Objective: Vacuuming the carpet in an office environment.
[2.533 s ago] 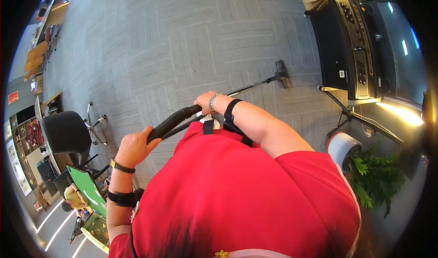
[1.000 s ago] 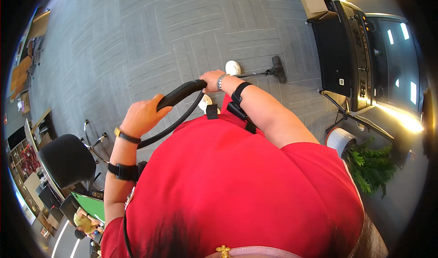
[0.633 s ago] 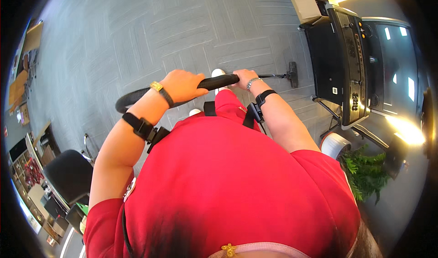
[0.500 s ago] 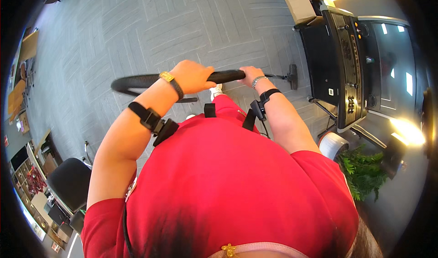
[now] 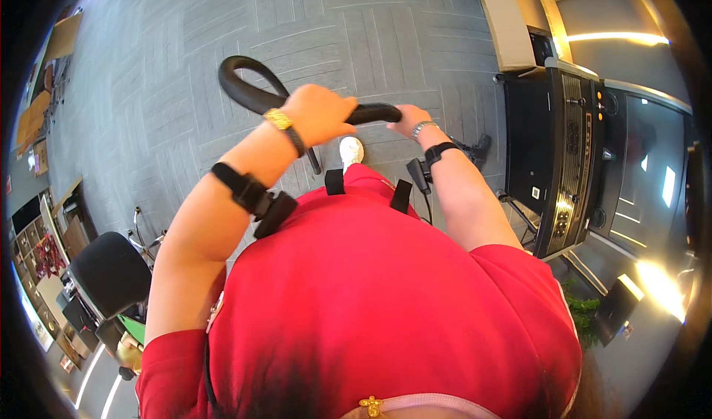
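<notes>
My left hand (image 5: 315, 113) is closed round a thick black hose (image 5: 237, 81), which loops out ahead of me over the grey patterned floor (image 5: 163, 85). My right hand (image 5: 411, 120) grips the hose's right-hand section, fingers wrapped round it. Beyond my right wrist a dark floor nozzle (image 5: 477, 152) lies on the floor, its tube mostly hidden by my hand and forearm. Below the hose, a white shoe (image 5: 351, 152) of mine shows in front of my red clothing.
A black panelled machine (image 5: 541, 137) on a metal stand is at right, beside an open cardboard box (image 5: 500, 26). A plant (image 5: 582, 311) is at lower right. At left are a black chair (image 5: 107, 271), desks and shelving; another person (image 5: 130, 356) is partly visible at lower left.
My left hand has moved rightward and up with the hose, whose loop now reaches farther forward. The nozzle sits lower in the picture, and the box and machine show differently as the view shifts.
</notes>
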A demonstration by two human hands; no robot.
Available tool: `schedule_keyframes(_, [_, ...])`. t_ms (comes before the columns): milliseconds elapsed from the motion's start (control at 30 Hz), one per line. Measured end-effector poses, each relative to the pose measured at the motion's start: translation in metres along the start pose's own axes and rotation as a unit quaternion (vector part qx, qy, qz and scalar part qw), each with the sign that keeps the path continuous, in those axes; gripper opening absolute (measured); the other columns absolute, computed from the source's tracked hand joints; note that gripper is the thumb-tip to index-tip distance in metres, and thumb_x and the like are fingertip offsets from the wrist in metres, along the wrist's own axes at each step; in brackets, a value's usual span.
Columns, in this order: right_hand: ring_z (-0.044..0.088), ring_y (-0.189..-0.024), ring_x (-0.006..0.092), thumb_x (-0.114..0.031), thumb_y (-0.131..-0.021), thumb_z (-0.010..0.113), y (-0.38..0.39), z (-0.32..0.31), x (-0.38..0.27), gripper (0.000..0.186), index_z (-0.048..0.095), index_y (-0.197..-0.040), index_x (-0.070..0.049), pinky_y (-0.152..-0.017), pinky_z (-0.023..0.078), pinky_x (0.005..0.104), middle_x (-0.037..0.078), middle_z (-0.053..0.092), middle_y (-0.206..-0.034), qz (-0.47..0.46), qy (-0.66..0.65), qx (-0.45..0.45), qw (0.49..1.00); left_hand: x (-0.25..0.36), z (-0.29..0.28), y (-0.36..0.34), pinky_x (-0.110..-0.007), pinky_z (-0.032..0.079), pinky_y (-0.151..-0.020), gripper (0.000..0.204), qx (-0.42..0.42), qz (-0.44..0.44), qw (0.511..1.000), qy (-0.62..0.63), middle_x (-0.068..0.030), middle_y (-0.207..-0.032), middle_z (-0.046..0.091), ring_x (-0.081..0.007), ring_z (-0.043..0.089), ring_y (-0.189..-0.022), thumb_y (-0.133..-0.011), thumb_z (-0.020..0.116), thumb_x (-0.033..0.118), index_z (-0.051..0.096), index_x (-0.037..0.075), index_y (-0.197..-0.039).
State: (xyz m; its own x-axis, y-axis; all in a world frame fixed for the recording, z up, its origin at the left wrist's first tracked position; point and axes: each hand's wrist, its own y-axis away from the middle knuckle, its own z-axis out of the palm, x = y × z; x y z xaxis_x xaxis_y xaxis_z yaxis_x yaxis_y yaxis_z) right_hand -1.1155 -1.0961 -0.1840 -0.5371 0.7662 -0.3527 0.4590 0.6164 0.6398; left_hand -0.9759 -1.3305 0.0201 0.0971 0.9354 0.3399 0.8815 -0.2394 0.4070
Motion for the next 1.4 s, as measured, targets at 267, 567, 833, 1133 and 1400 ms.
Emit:
schedule_keyframes(267, [0.069,-0.096,0.0346,-0.037,-0.074,0.076,-0.034,-0.002,-0.150,0.036,0.071,-0.104,-0.016,-0.082,0.054,0.0459,0.013,0.073,-0.098,-0.239,-0.039,-0.050,0.969,-0.037,-0.045,0.133,-0.047,0.047,-0.063,0.034,0.036,-0.191,0.980,0.035,-0.0160,-0.074,0.064,-0.0387,0.063,-0.072,-0.089,0.068,0.039,0.063,0.012,-0.108])
schedule_keyframes(567, [0.068,-0.091,0.0349,-0.034,-0.076,0.075,-0.040,-0.005,-0.185,0.035,0.068,-0.102,-0.011,-0.080,0.052,0.0447,0.014,0.072,-0.094,-0.251,-0.081,-0.134,0.955,-0.052,-0.018,0.175,-0.044,0.050,-0.063,0.035,0.099,-0.263,0.956,0.082,-0.0180,-0.077,0.066,-0.0384,0.065,-0.071,-0.089,0.069,0.036,0.065,0.011,-0.113])
schedule_keyframes(833, [0.066,-0.102,0.0351,-0.031,-0.077,0.078,-0.054,-0.025,-0.078,0.032,0.067,-0.103,-0.015,-0.085,0.053,0.0465,0.012,0.071,-0.105,-0.064,0.029,-0.014,0.997,-0.092,-0.021,0.037,-0.048,0.052,-0.068,0.040,-0.031,-0.085,0.994,0.053,-0.0132,-0.083,0.070,-0.0362,0.068,-0.080,-0.092,0.059,0.048,0.062,0.010,-0.105])
schedule_keyframes(1133, [0.060,-0.117,0.0286,-0.038,-0.078,0.079,-0.074,-0.034,-0.106,0.037,0.069,-0.108,-0.019,-0.098,0.046,0.0490,0.005,0.069,-0.115,0.126,0.079,-0.015,0.989,-0.162,-0.031,-0.005,-0.050,0.051,-0.070,0.045,-0.067,0.098,0.993,0.028,-0.0163,-0.082,0.069,-0.0375,0.067,-0.080,-0.090,0.062,0.049,0.060,0.008,-0.106])
schedule_keyframes(1400, [0.067,-0.103,0.0303,-0.040,-0.079,0.077,-0.197,-0.047,-0.299,0.035,0.069,-0.105,-0.019,-0.087,0.050,0.0478,0.009,0.072,-0.102,-0.027,0.003,0.087,0.996,-0.308,-0.087,0.119,-0.050,0.048,-0.067,0.038,0.020,-0.076,0.997,-0.002,-0.0164,-0.080,0.067,-0.0387,0.065,-0.078,-0.089,0.065,0.041,0.059,0.009,-0.109])
